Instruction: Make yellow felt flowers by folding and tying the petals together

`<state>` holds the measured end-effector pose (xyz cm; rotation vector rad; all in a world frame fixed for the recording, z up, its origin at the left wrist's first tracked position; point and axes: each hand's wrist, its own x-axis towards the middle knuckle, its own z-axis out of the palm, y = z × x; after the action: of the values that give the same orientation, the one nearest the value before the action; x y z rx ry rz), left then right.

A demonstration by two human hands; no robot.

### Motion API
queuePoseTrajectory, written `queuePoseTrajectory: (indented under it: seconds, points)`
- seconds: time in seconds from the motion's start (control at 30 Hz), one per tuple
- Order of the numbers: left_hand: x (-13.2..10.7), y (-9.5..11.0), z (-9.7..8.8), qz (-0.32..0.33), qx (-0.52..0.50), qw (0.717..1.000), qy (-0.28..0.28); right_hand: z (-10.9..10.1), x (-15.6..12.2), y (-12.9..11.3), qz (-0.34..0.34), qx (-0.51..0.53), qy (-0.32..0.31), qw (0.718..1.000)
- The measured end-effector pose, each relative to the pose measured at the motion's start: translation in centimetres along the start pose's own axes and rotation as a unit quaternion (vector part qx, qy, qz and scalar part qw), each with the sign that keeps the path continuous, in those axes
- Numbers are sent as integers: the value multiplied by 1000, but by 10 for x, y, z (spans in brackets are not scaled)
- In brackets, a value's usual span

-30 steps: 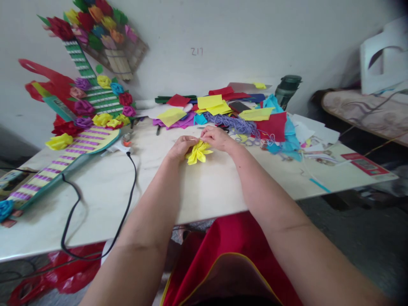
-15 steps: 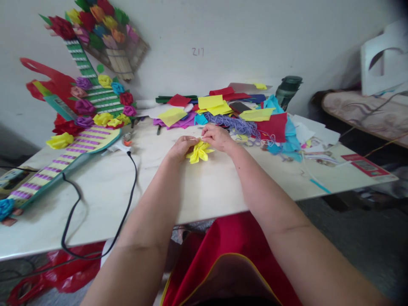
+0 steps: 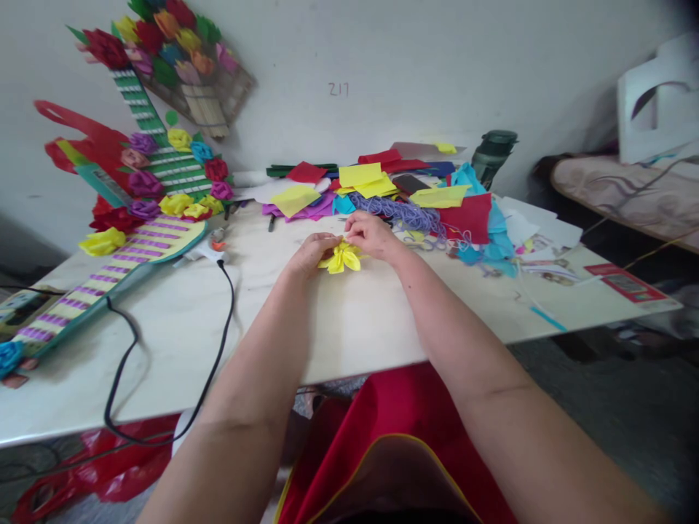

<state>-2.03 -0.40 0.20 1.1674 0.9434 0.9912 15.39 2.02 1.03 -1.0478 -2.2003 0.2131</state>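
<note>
A yellow paper flower (image 3: 342, 259) with spread petals is held just above the table in the middle of the view. My left hand (image 3: 312, 253) is closed on its left side, fingertips at the flower's gathered top. My right hand (image 3: 368, 234) pinches at that same top end from the right, its thumb and fingers pressed together. Whether a thread runs between the fingertips is too small to make out. Behind my right hand lies a tangle of purple yarn (image 3: 401, 212).
Sheets of coloured paper (image 3: 360, 175) are heaped along the wall, beside a dark green bottle (image 3: 493, 156). At left stand a flower-covered shoe-shaped craft (image 3: 158, 240) and a white glue gun (image 3: 207, 251) with a black cord (image 3: 232, 306). Scissors (image 3: 429, 244) lie right of my hands.
The flower has tilted, and its petals now sit slightly higher and look shorter from here. Both hands stay at nearly the same spot, still closed at its gathered end.
</note>
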Motion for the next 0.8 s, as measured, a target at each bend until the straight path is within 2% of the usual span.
queuePoseTrajectory:
  seconds: [0.3,0.53,0.8]
  points:
    - [1,0,-3,19,21,999,-13,0,-1,-5,27,6,-10,1000]
    - [0,1,-2,15,34,999,-2,2,1,1,31,19,-13,999]
    - [-1,3,-3,7,19,1000,4,-3,0,-1,16,-8,-69,997]
